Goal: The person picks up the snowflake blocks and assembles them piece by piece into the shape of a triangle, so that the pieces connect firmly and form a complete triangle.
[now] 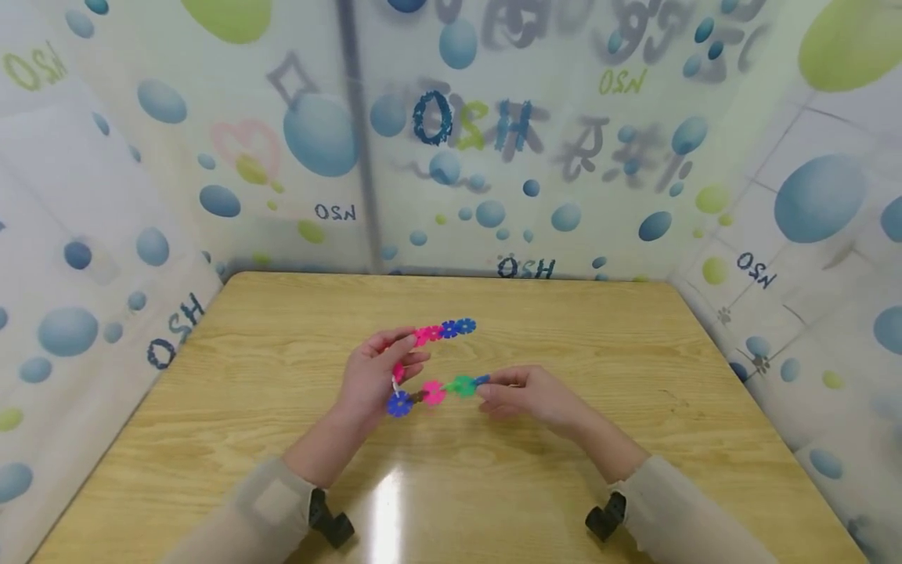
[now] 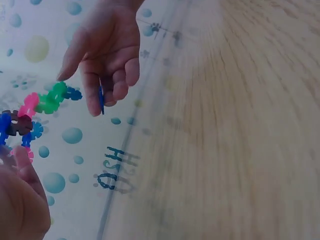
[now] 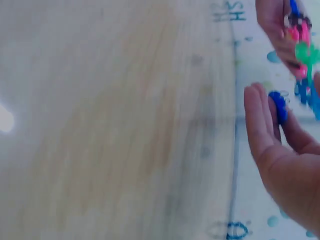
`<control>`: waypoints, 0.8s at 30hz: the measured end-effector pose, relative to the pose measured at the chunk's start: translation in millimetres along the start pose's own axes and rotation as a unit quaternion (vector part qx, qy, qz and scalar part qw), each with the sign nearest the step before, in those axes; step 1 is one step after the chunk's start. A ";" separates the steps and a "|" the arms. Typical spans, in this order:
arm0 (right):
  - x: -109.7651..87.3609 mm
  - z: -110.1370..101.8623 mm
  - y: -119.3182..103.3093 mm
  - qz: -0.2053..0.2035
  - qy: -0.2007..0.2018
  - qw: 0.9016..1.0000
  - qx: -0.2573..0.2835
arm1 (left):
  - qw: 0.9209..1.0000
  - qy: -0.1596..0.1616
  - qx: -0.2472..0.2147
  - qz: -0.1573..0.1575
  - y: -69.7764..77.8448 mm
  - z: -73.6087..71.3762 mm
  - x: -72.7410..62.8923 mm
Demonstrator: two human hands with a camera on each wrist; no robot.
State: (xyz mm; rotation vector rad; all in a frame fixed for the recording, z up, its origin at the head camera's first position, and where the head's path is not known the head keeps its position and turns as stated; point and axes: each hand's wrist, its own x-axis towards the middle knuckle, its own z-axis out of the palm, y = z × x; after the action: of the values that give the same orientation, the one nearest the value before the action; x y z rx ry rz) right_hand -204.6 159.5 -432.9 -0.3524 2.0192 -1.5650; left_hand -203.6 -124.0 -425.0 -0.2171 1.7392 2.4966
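My left hand [image 1: 368,374] grips a chain of plastic interlocking snowflake discs, thumb over a pink stretch. The chain bends round the hand: one end runs out past the thumb to blue discs [image 1: 456,327]. Its nearer stretch goes from a blue disc [image 1: 399,404] through a brown and a pink disc [image 1: 433,393] to a green disc [image 1: 464,385], with a small blue disc [image 2: 74,94] at that end. My right hand [image 1: 532,398] is at this end, thumb close to the green part. A loose blue disc [image 3: 278,107] is held edge-on between its fingers.
Both hands are above a light wooden table [image 1: 564,486]. Sheeting printed with bubbles [image 1: 320,133] hangs behind the table and along both sides. Dark wrist cameras [image 1: 330,520] sit at the sleeve cuffs.
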 end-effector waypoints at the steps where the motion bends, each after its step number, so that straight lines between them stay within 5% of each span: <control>1: 0.3 3.1 -0.2 0.002 0.003 1.000 0.017 | 1.000 0.006 -0.008 0.003 -1.2 1.9 -0.4; 9: 6.6 7.7 -1.4 0.017 0.085 0.989 0.123 | 0.999 0.025 -0.025 0.018 -12.7 14.2 -4.1; 15: 4.6 0.4 -1.2 0.008 0.083 0.983 0.167 | 1.000 0.025 0.001 0.012 -17.6 19.2 -7.5; 24: 4.2 -5.0 -2.3 0.000 0.072 0.977 0.201 | 0.997 -0.042 0.064 -0.005 -23.0 15.3 -10.7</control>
State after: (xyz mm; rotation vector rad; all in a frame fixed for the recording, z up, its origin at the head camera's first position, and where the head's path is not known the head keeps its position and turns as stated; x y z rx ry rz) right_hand -211.2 160.7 -431.0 -0.0838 1.7415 -1.9956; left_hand -190.5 -101.6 -439.3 -0.1087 1.8499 2.3391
